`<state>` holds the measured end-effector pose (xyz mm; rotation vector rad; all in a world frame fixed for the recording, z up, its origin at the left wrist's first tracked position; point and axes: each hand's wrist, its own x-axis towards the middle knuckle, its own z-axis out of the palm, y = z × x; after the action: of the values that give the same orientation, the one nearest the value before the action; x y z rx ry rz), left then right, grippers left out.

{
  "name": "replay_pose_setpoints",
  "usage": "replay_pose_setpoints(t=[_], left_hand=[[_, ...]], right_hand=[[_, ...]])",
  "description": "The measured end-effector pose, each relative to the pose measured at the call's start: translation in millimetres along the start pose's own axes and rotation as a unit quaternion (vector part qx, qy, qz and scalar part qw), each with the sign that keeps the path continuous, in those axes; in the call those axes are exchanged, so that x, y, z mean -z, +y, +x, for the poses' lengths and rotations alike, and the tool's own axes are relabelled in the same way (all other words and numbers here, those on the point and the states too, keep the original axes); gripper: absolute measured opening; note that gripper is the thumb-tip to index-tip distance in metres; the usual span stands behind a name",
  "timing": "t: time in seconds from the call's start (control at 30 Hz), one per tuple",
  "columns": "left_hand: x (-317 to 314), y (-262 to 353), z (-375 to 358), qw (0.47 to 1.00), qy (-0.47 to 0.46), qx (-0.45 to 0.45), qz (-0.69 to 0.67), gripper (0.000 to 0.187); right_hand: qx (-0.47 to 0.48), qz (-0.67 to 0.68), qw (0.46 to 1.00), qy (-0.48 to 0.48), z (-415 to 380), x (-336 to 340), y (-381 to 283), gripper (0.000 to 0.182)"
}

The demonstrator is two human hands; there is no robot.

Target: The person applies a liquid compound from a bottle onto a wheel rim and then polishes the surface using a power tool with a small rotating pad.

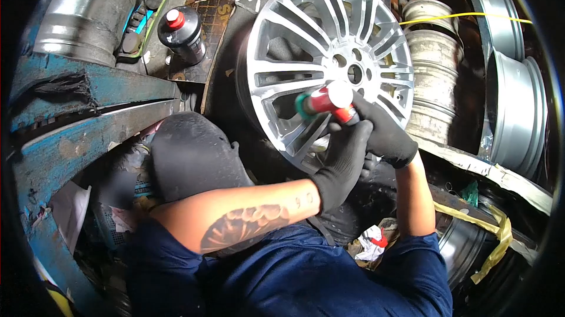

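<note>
A silver multi-spoke alloy wheel [353,72] leans tilted before me, its face up. Over its lower spokes is a small red angle sander [321,100] with a green disc at its left end, blurred by motion. My right hand [385,131], in a black glove, is closed around the sander's handle. My left hand [342,167], gloved the same way, is closed at the handle's lower end, against the right hand. Its fingers are partly hidden. I cannot make out whether the green disc touches the spokes.
A dark bottle with a red cap [175,18] stands on a stained board at the upper left. Bare rims [432,61] are stacked on the right, with a yellow cord [465,15] across them. A blue metal frame [88,96] runs along the left.
</note>
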<state>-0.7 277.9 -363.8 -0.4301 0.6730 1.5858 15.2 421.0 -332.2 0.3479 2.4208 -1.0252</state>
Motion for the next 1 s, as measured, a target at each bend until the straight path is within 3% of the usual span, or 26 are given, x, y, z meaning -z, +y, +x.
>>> replay_pose_setpoints(t=[0.07, 0.23, 0.33, 0.43, 0.47, 0.5, 0.6, 0.63, 0.77, 0.87, 0.9, 1.0], left_hand=[[-6, 2, 14, 1.0, -0.011, 0.007, 0.007, 0.04], [-22, -1, 41, 0.999, -0.032, -0.012, -0.003, 0.039], [-31, 5, 31, 0.997, 0.013, -0.015, 0.08, 0.046], [-21, -9, 39, 0.985, -0.011, -0.061, 0.164, 0.056], [-21, -18, 38, 0.986, -0.009, -0.036, 0.163, 0.055], [-23, -14, 27, 0.987, -0.006, -0.01, 0.161, 0.055], [-12, -33, 13, 0.988, -0.006, -0.026, 0.151, 0.053], [-11, -35, 2, 0.992, 0.003, -0.008, 0.127, 0.053], [-9, -42, -8, 0.99, 0.051, 0.001, 0.131, 0.055], [-11, -24, -2, 0.995, -0.01, 0.035, 0.09, 0.054], [-12, -24, 5, 0.996, -0.008, 0.019, 0.09, 0.052], [-19, -10, 20, 0.997, -0.012, -0.017, 0.077, 0.049]], right_hand=[[-0.056, -0.033, 0.997, 0.052, -5, 7, -1, 0.061], [-0.045, 0.01, 0.992, 0.114, -13, 11, 21, 0.058], [-0.067, 0.111, 0.986, 0.105, -15, 9, 38, 0.061], [-0.057, 0.07, 0.985, 0.147, -25, -9, 55, 0.057], [-0.061, 0.076, 0.984, 0.152, -29, -13, 58, 0.057], [-0.086, 0.192, 0.969, 0.126, -31, -16, 42, 0.049], [-0.034, 0.177, 0.976, 0.118, -42, -29, 26, 0.048], [0.006, 0.029, 0.995, 0.096, -43, -29, 35, 0.063], [0.033, 0.053, 0.995, 0.078, -45, -31, 20, 0.064], [-0.055, 0.088, 0.992, 0.076, -43, -22, 16, 0.063], [-0.038, 0.134, 0.986, 0.093, -39, -22, 31, 0.062], [-0.071, 0.073, 0.988, 0.114, -28, -11, 47, 0.059]])
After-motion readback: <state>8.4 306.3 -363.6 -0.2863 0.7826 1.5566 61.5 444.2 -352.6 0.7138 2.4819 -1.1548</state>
